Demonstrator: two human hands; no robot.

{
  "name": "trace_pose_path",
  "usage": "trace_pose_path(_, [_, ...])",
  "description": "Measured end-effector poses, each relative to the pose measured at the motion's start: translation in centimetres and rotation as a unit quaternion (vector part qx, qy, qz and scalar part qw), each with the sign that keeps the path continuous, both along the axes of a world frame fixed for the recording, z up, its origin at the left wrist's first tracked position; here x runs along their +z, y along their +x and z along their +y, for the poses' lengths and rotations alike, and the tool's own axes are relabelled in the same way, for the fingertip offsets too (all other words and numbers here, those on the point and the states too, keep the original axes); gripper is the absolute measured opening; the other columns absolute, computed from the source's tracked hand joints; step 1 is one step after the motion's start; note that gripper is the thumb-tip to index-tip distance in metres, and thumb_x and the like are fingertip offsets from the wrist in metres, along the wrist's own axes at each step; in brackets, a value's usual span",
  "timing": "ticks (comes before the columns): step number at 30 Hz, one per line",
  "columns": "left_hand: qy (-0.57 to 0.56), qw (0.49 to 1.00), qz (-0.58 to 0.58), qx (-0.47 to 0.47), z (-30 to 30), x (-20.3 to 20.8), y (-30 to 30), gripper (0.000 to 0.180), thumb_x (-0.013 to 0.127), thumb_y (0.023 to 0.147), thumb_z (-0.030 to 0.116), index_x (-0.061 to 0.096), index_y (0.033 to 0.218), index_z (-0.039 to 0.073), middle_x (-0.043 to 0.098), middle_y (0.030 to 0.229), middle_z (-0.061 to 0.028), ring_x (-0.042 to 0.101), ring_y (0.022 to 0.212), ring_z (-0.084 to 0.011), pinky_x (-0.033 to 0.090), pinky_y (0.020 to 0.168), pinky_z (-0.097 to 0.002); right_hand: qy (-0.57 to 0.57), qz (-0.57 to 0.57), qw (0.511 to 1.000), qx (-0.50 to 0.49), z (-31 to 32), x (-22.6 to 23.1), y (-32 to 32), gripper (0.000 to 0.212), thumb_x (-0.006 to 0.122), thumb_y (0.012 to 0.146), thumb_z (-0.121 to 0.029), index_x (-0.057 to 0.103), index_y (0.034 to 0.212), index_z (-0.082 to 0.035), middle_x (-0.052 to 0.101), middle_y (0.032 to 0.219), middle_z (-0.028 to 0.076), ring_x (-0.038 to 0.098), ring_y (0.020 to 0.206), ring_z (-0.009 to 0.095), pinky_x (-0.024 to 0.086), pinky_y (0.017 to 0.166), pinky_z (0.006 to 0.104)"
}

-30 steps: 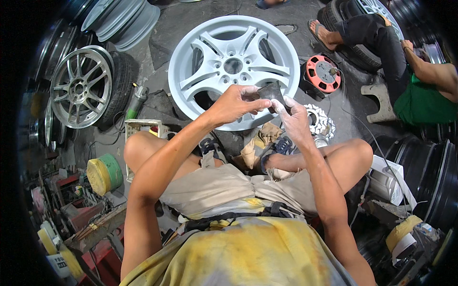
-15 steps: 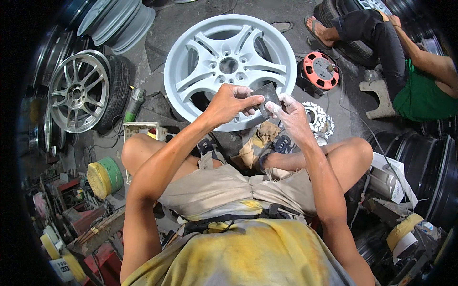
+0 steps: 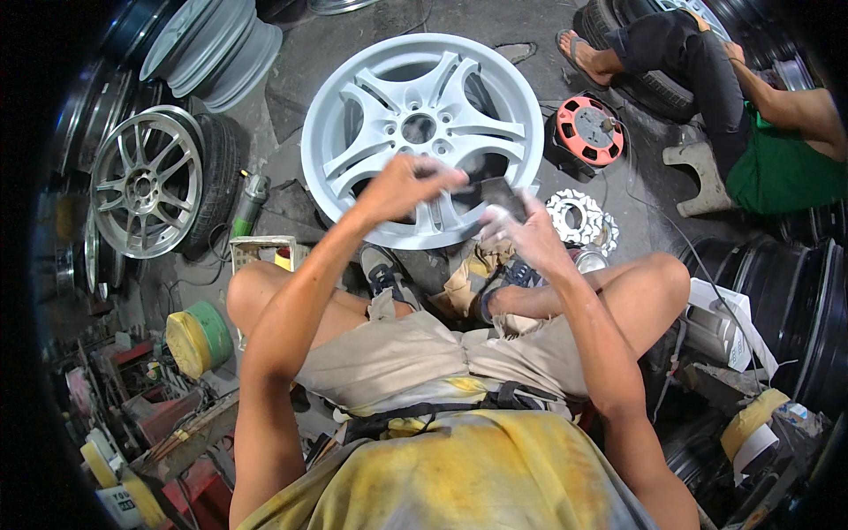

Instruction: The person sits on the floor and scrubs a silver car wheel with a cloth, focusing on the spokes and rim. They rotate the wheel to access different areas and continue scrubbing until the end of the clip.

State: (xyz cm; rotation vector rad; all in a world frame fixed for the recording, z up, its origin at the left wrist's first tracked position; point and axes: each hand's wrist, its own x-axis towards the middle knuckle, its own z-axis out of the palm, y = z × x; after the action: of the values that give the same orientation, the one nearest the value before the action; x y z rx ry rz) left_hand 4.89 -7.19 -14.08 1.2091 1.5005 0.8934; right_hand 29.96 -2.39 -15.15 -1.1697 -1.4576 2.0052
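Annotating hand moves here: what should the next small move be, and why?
Probably ease the dark sheet down toward the pale wheel with the right hand: that hand appears to hold it, and in this view it overlaps the wheel's near edge. The left hand, though blurred, appears clear of the sheet.

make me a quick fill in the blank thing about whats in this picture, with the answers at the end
The left hand is apart from the dark sheet, which the ____ hand holds.
The power tool lies on the ____ side of the pale wheel in the picture.
The cord reel stands on the ____ side of that wheel in the picture.
The two-coloured roll is yellow and ____.

Missing words: right; left; right; green
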Motion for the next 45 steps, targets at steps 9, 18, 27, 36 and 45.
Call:
trace_pose_path(9, [-0.085,0.871,0.459,0.155,0.1,-8.8,-13.1,0.075,0.055,0.095,0.064,0.067,0.117,-0.006,0.067,0.114,-0.0316,0.065,0.108,-0.0461,0.05,0.095,-0.0526,-0.121,-0.021,0.969,-0.214,1.0,-7.3,0.9,0.043,0.058,0.101,-0.01,0.039,0.137,0.001,0.061,0.125,0.021,0.072,0.095,0.032,0.065,0.075,0.0388])
trace_pose_path(18, [-0.139,0.882,0.437,0.106,-0.8,-9.2,-12.6,0.086,0.045,0.096,0.071,0.062,0.118,-0.01,0.064,0.117,-0.0383,0.061,0.114,-0.0503,0.047,0.099,-0.0534,0.001,-0.139,0.948,-0.286,2.8,-8.2,-0.1,0.043,0.061,0.095,-0.012,0.048,0.132,0.007,0.066,0.116,0.021,0.069,0.102,0.031,0.058,0.084,0.0413])
trace_pose_path(27, [-0.221,0.934,0.281,-0.014,-3.1,-6.0,-7.7,0.063,0.053,0.1,0.054,0.074,0.091,-0.005,0.07,0.097,-0.0338,0.069,0.099,-0.0475,0.051,0.093,-0.051,0.375,-0.336,0.815,-0.287,10.3,-7.6,2.1,0.041,0.067,0.091,-0.02,0.061,0.125,0.002,0.069,0.092,0.03,0.064,0.093,0.051,0.048,0.086,0.0531])
trace_pose_path(36, [-0.106,0.835,0.416,0.343,0.6,-8.9,-20.1,0.084,0.039,0.099,0.068,0.073,0.106,-0.009,0.064,0.119,-0.0383,0.059,0.118,-0.0509,0.043,0.105,-0.0527,0.555,-0.339,0.749,-0.124,9.9,-4.6,-1.9,0.04,0.073,0.084,-0.009,0.068,0.124,-0.01,0.061,0.107,0.015,0.065,0.094,0.035,0.054,0.081,0.0443])
trace_pose_path(45, [-0.211,0.848,0.35,0.337,0.9,-9.6,-18.5,0.106,0.026,0.096,0.078,0.069,0.109,-0.017,0.063,0.115,-0.0412,0.058,0.118,-0.0522,0.04,0.107,-0.0531,0.521,-0.403,0.75,-0.061,10.8,-6.7,-5.9,0.049,0.073,0.083,-0.011,0.063,0.131,-0.008,0.059,0.118,0.015,0.059,0.109,0.035,0.053,0.087,0.0457])
